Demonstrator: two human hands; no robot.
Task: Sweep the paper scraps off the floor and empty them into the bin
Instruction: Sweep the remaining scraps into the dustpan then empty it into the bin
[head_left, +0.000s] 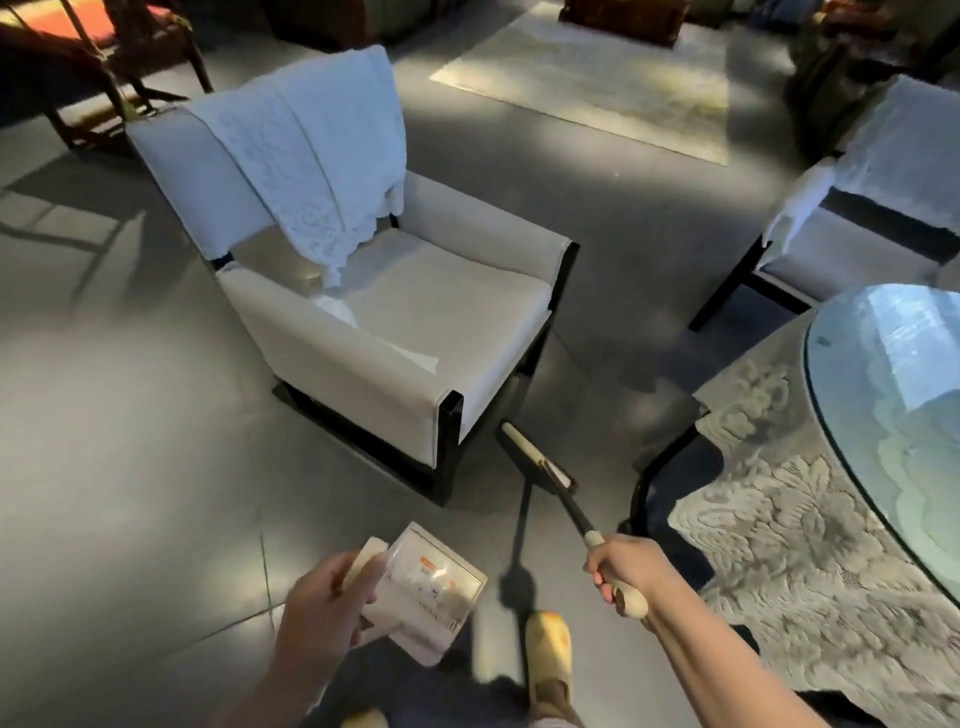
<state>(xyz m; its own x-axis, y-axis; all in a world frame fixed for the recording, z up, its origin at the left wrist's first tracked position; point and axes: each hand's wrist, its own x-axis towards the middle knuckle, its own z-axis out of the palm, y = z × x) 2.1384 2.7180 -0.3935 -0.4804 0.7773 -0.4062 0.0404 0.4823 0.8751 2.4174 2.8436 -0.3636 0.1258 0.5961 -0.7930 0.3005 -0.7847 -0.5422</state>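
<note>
My left hand (324, 597) grips the cream handle of a pale dustpan (426, 597), held above the floor at the bottom centre; small orange and white scraps lie inside it. My right hand (623, 569) grips the cream grip of a broom (540, 462). The broom's dark shaft slopes away to its cream head, which hangs low by the front corner of the armchair. No bin is in view. I cannot make out loose scraps on the grey tiles.
A white armchair (363, 291) with a lace cloth over its back stands straight ahead. At the right is a glass-topped table (893, 374) with a lace cover, and a second chair (852, 228) behind it. My slippered foot (548, 649) is below the hands.
</note>
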